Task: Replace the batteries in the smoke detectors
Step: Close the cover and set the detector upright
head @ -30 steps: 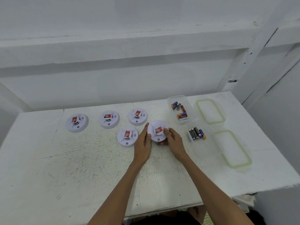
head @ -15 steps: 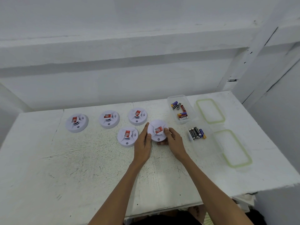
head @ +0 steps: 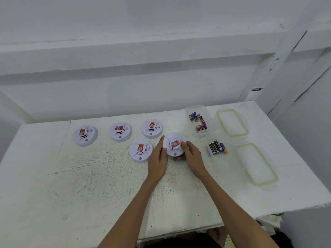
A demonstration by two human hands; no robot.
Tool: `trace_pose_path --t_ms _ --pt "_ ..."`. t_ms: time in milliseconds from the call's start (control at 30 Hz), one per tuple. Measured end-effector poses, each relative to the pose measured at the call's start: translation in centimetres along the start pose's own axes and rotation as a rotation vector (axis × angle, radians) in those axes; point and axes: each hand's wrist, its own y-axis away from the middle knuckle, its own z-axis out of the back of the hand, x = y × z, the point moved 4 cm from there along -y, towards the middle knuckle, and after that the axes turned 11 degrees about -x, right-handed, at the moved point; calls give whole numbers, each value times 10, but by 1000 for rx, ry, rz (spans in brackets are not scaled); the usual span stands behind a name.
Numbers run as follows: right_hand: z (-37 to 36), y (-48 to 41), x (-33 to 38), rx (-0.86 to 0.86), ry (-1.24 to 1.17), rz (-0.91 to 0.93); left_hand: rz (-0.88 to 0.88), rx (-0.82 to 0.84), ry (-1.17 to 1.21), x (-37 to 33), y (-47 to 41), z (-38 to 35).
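Note:
Several round white smoke detectors with red labels lie on the white table (head: 89, 185). My left hand (head: 158, 158) and my right hand (head: 192, 156) hold one detector (head: 172, 142) between them, left fingers along its left rim, right thumb on top near the label. It looks slightly tilted toward me. Another detector (head: 141, 150) lies just left of my left hand. Three more stand in a row behind: far left detector (head: 84, 135), middle detector (head: 120, 131), right detector (head: 151, 128).
A clear tub (head: 206, 111) with several mixed batteries stands at the back right. A nearer clear tub (head: 231, 145) holds several black batteries (head: 217, 147). Two green-rimmed lids (head: 232, 122) (head: 258, 163) lie to their right, near the table's right edge.

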Motion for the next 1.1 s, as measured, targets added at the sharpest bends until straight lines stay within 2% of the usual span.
trace_pose_path --t_ms 867,1100 --pt "-4 4 8 -35 2 -22 84 24 39 -12 1 7" --pt "-44 7 43 66 -34 5 56 -128 138 -33 -14 59"
